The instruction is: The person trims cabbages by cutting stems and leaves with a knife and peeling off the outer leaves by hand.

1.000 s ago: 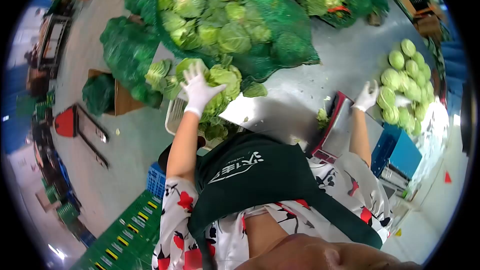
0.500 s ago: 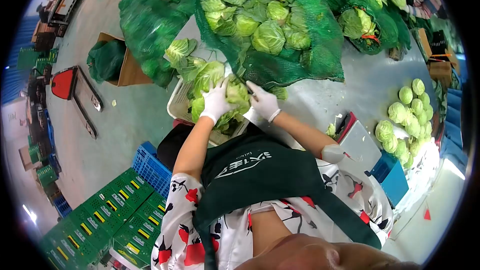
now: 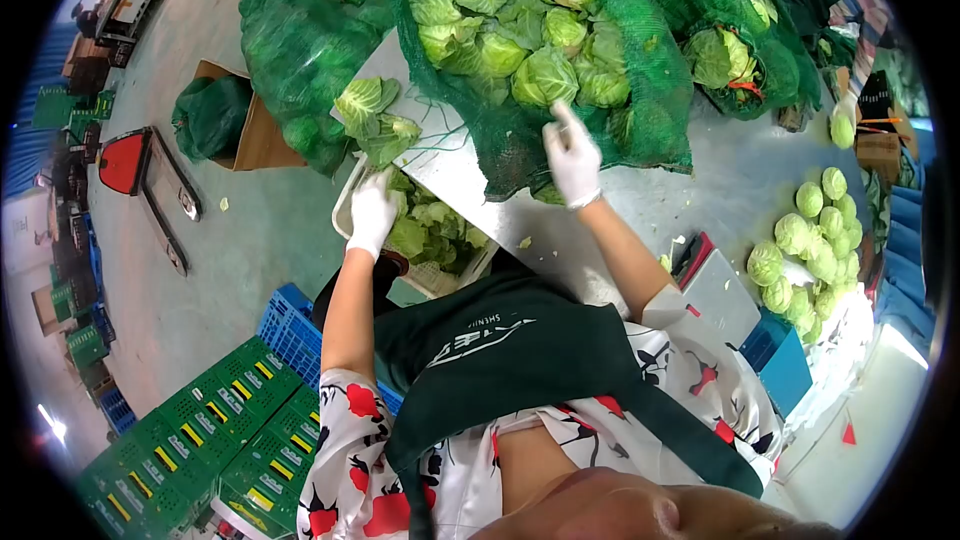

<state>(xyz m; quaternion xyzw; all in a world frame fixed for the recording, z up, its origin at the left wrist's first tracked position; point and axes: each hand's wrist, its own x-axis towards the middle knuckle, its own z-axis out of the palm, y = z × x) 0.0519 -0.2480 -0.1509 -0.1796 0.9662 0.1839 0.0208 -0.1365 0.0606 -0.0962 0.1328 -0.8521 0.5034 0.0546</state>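
Note:
My left hand (image 3: 373, 212), in a white glove, is over the left side of a white basket (image 3: 345, 195), against the loose cabbage leaves (image 3: 440, 230) inside. Its fingertips are partly hidden, so I cannot tell whether it grips a leaf. My right hand (image 3: 575, 160), also gloved, is raised over the near edge of an open green net bag (image 3: 655, 130) full of cabbages. Its fingers stretch toward a cabbage (image 3: 545, 77) at the bag's mouth, with nothing visible in them. Torn outer leaves (image 3: 375, 120) lie on the metal table's left corner (image 3: 430, 165).
More filled net bags (image 3: 300, 50) stand at left and back right. Trimmed cabbages (image 3: 825, 240) are piled at right, beside a blue bin (image 3: 780, 360). A co-worker's hand holds a cabbage (image 3: 842, 130). Green crates (image 3: 190, 430) and a red pallet jack (image 3: 125, 162) are at left.
The cabbage between my hands is gone from them. My left hand has moved left and down to the basket; my right hand has risen toward the bag. The co-worker's cabbage has moved nearer the pile.

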